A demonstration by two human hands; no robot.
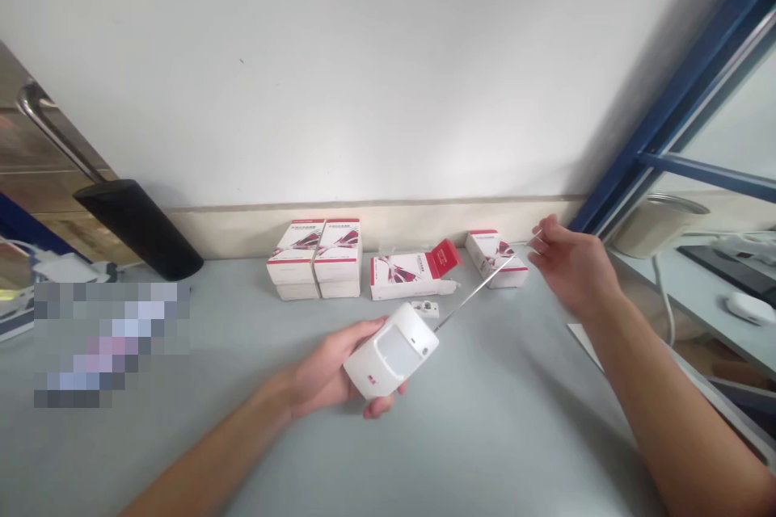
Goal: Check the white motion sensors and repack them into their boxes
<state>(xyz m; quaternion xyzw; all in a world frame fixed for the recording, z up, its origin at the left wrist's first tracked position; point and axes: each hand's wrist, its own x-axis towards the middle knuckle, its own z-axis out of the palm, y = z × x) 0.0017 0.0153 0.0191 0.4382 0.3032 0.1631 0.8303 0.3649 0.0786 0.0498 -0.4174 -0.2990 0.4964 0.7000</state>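
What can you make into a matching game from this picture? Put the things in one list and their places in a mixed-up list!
Things:
1. White motion sensor
2. Small white plastic piece
3. Carton with red flap
4. Stacked white boxes

Places:
A. Between the stacked boxes and a lone box
B. Farthest left along the wall
C. In the left hand
D. On the grey table, just in front of the carton

Pairs: 1-C, 2-D, 3-A, 4-B

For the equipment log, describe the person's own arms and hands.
The left hand and right hand are bare, with no gloves. The left forearm and right forearm are uncovered: no sleeves, watch, bracelet, cables or markings show.
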